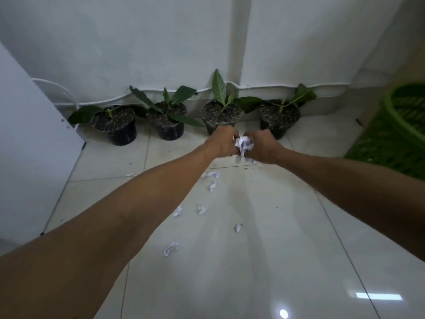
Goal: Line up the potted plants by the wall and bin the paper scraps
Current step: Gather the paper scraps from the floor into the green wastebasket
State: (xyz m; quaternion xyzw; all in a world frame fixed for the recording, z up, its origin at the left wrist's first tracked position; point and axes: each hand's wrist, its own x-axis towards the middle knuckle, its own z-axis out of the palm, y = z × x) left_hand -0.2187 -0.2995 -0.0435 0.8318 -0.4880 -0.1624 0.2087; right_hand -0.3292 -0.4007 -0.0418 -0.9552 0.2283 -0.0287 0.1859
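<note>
Several potted plants in black pots stand in a row along the white wall: the leftmost pot (117, 125), a second pot (169, 123), a third pot (222, 115) and the rightmost pot (279, 118). My left hand (222, 143) and my right hand (262, 146) are pressed together low over the floor, both closed around a wad of white paper scraps (244, 143). Loose paper scraps lie on the tiles below my hands, among them one scrap (212, 174), another (177, 211) and a nearer one (171, 248).
A green slatted plastic basket (397, 132) stands at the right edge. A white panel (30, 146) juts in at the left. A white cable (287, 85) runs along the wall base. The floor is glossy pale tile (264, 261).
</note>
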